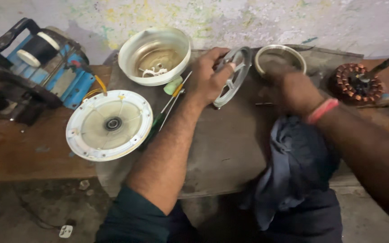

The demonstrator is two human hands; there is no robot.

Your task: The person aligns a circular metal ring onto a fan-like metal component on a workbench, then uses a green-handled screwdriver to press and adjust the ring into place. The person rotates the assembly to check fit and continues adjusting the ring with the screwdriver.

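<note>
My left hand [207, 77] grips a round metal fan part with spokes [235, 76], held tilted on edge above the grey board [230, 148]. My right hand [289, 87], blurred, holds a dark blue cloth [293, 162] that hangs down from it; a red band sits on the wrist. It is just below a round metal ring-shaped part [280, 58] lying on the board, and close to the spoked part's right side.
A white motor cover with a bearing [109, 124] lies at the left. A white bowl-shaped housing [155, 55] stands at the back, screwdrivers [169, 101] beside it. A copper-wound stator [355, 82] sits at the right, a blue winding machine [41, 63] at far left.
</note>
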